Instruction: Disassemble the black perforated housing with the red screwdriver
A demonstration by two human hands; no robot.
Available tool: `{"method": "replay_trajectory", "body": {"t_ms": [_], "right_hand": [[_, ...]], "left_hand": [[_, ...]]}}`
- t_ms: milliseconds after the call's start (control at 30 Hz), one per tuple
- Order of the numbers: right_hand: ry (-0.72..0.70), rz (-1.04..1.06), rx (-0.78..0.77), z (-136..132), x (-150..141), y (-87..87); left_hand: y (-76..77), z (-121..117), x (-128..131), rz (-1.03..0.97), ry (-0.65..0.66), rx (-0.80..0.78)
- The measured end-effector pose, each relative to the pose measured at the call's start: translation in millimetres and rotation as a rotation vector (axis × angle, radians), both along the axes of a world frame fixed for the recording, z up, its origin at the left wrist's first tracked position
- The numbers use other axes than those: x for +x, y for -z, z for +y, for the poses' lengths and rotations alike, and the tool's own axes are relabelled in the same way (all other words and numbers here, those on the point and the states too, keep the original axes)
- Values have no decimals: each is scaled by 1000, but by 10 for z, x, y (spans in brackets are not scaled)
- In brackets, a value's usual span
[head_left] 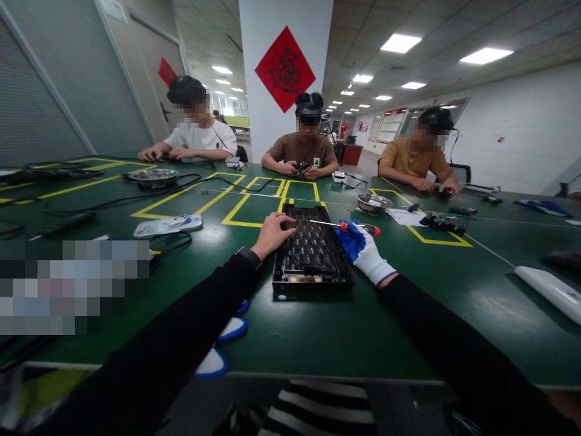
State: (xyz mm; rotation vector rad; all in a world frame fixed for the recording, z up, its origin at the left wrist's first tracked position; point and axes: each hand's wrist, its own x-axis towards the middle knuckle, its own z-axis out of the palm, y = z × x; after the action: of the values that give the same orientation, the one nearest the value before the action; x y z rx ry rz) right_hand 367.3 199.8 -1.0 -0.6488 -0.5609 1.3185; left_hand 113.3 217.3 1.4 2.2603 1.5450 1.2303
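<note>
A black rectangular plastic casing (313,242) lies on the table before me, its inside showing a patterned dark panel and a pale strip at the near end. My left hand (273,235), bare, rests at the casing's left rim with thumb and forefinger bent and a gap between them. In a white and blue work glove, my right hand (361,248) grips a screwdriver (373,231) with a red and black handle at the casing's right side. The thin shaft points left across the casing. Whether its tip touches anything, I cannot tell.
Blue-edged white glove fingers (233,328) stick out beneath my left forearm. A phone (167,226) lies to the left, and metal dishes (373,203) stand farther back. Black cables cross the green table (281,339). At right are small black parts (442,223). Three people sit opposite.
</note>
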Motion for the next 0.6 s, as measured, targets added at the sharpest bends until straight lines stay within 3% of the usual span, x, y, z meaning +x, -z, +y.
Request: {"method": "replay_trajectory", "body": {"t_ms": [333,600], "right_hand": [[-53,2,2,-108,-48,-98],[-90,-42,28,-56,-22,-51]], "left_hand": [[-92,-50,39,33,162,52],[-124,-76,56,14,225,46]]}}
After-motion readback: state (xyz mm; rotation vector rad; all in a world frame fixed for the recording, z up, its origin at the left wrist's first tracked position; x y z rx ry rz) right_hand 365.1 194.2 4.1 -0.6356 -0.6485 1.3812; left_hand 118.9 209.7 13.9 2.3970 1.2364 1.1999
